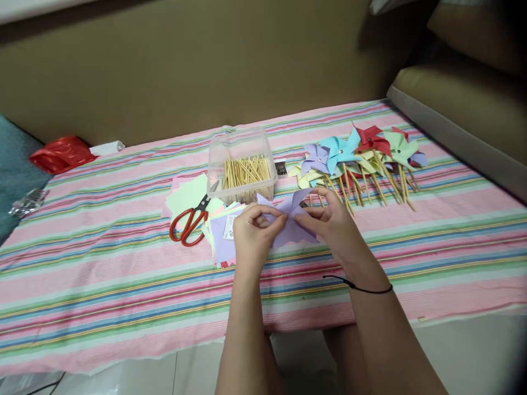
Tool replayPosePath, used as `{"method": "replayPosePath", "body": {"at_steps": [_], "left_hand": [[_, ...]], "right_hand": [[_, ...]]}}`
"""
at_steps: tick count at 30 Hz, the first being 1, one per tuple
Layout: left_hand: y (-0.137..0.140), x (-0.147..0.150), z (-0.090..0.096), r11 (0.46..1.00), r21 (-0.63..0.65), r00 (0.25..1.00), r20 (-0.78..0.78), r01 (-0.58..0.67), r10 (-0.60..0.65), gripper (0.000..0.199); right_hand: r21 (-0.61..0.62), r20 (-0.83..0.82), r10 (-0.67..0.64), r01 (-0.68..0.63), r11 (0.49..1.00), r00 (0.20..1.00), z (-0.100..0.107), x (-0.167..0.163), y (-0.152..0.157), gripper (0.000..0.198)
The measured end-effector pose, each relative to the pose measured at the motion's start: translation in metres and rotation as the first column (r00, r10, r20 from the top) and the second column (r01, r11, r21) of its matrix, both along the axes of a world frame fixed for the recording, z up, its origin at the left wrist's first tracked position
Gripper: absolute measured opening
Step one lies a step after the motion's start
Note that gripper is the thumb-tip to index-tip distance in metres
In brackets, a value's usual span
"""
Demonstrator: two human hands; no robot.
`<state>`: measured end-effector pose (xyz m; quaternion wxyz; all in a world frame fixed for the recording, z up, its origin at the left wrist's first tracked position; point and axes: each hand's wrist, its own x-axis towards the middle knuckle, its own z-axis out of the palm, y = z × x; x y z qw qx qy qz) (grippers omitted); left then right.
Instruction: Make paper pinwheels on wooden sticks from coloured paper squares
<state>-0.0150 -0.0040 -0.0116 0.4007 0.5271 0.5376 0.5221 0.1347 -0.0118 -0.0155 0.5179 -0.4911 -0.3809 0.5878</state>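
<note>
My left hand (254, 230) and my right hand (331, 219) together pinch a lilac paper square (288, 211) with a zigzag edge, its corners folded toward the middle. They hold it just above the striped cloth (102, 263). Under my left hand lies a stack of coloured paper sheets (220, 241). A clear plastic box (241, 164) of wooden sticks stands right behind the paper. My right wrist wears a thin black band.
Red-handled scissors (190, 222) lie left of the paper stack. Several finished paper pinwheels (362, 156) on sticks lie at the right. A red plastic bag (61, 152) and a white roll (107, 147) sit at the far left. A brown cushion edge (457, 93) borders the right.
</note>
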Motion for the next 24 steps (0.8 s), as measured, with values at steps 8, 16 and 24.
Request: {"method": "replayPosePath", "body": {"at_steps": [8, 16, 24], "left_hand": [[-0.0004, 0.0001, 0.0028, 0.999, 0.010, 0.998, -0.037, 0.050, -0.050, 0.011], [0.0003, 0.0001, 0.0031, 0.997, 0.026, 0.994, -0.082, 0.068, -0.066, 0.009], [0.0000, -0.0026, 0.0023, 0.996, -0.016, 0.993, -0.079, 0.083, -0.084, 0.009]], "right_hand": [[0.034, 0.070, -0.045, 0.043, 0.998, 0.997, -0.0021, -0.0004, -0.0005, 0.057], [0.096, 0.135, -0.040, 0.027, 0.995, 0.990, -0.0059, 0.0009, 0.0023, 0.058], [0.082, 0.143, -0.008, -0.004, 0.997, 0.990, -0.0024, 0.0017, 0.0016, 0.059]]}}
